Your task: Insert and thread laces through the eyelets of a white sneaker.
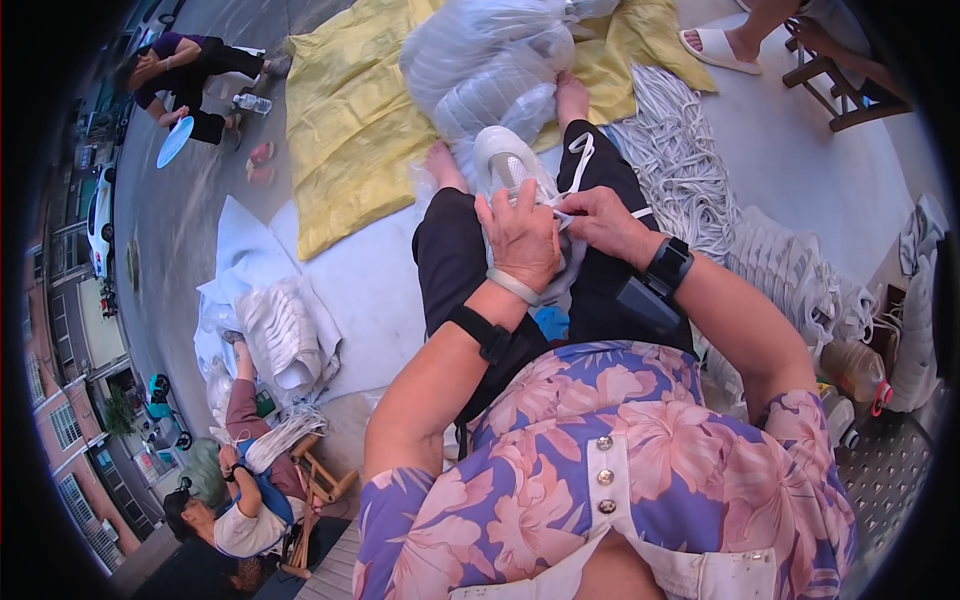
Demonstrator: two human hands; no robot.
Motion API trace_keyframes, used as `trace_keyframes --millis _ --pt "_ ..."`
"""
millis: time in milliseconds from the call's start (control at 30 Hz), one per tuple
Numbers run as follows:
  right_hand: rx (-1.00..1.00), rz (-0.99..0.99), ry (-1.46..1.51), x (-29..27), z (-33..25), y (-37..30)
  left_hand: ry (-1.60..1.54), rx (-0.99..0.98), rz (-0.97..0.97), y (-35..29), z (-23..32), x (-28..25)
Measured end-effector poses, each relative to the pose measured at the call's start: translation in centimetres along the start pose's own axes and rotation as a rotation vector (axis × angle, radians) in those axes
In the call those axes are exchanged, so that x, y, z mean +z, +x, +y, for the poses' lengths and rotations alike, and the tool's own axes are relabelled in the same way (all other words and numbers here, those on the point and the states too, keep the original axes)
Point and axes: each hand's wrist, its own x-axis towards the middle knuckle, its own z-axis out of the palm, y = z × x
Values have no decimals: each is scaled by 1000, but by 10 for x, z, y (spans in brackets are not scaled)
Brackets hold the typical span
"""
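While the left hand (522, 238) lies spread on the shoe (497, 151), the right hand (606, 226) pinching lace (581, 160) should pull evenly

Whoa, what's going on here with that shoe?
A person in a purple floral top has a white sneaker between their black-trousered legs. The left hand lies over the shoe; the right hand seems to pinch a thin white lace near it. A tangled pile of flat white laces lies to the right.

Plastic-wrapped bundle (480, 60) on yellow sheet (340, 130)
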Motion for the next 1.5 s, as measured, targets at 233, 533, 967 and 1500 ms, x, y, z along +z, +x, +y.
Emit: trace_keyframes --millis 233,533,967,1500 --pt "21 102 -137 9 -10 -13 19 -84 -120 -1 1 -5" --pt "72 183 -123 5 -9 -28 210 -274 -297 -111 -105 -94" --pt "339 275 -189 10 -15 1 342 -455 -352 -146 -136 -94" --pt "168 617 398 11 -16 -8 -54 -25 -139 -43 -50 -37"
